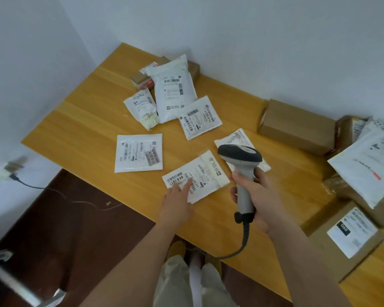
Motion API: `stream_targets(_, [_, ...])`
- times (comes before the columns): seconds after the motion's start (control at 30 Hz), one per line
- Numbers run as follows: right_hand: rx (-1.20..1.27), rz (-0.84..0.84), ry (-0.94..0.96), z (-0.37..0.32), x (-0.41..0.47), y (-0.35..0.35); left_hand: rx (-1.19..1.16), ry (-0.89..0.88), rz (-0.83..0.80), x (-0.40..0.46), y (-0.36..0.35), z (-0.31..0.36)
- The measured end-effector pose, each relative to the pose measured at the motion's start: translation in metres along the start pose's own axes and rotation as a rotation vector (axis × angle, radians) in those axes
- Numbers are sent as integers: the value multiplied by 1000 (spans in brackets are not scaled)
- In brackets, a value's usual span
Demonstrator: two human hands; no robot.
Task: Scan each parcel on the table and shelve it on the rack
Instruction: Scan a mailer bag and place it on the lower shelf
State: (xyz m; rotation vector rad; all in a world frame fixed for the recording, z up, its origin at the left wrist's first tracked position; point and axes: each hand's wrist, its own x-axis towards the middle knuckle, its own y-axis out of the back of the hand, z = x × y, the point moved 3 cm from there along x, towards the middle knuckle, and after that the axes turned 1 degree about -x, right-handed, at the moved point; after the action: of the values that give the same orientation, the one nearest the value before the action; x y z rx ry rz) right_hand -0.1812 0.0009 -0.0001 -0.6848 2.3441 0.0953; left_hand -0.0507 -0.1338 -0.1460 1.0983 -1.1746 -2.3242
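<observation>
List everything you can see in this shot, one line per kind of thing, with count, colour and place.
flat white mailers: four, white with barcode labels, mid-table; one lies under the left hand's fingers, one partly behind the scanner.
padded bags: two, white, one large and one small, far end of the table.
cardboard boxes: brown; one alone by the wall, some under the large bag, one labelled at the right edge.
parcel pile: white bags and brown boxes, right edge; count unclear.
table: one, yellow wood.
floor: dark brown.
scanner: one, grey, corded, above the table.
left hand: touches the nearest mailer.
right hand: grips the scanner's handle.
</observation>
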Motion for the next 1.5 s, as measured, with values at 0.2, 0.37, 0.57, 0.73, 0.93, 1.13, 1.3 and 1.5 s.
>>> stream_targets(0.2, [-53,-35,-26,8,0,7,193,-98,-68,4,-4,-15])
stream_targets(0.37, [-85,-51,-26,8,-2,12,145,-10,76,14,16,-14])
stream_targets(0.57, [-166,-85,-34,7,-3,8,100,-75,26,-4,-12,2])
stream_targets(0.73, [-260,-178,-21,2,-7,3,159,-52,-47,-3,-22,-1])
stream_targets(0.93, [-286,-211,-41,-4,-16,-11,195,-52,-109,-14,-28,0])
stream_targets(1.13, [-271,-185,-48,-10,-30,-21,129,-20,-169,-13,-24,5])
stream_targets(1.3, [-238,-146,-63,-17,-42,-23,-146,75,186,-18,-11,6])
stream_targets(1.5, [-281,-147,-33,-23,-55,-22,-625,552,182,-11,-14,-10])
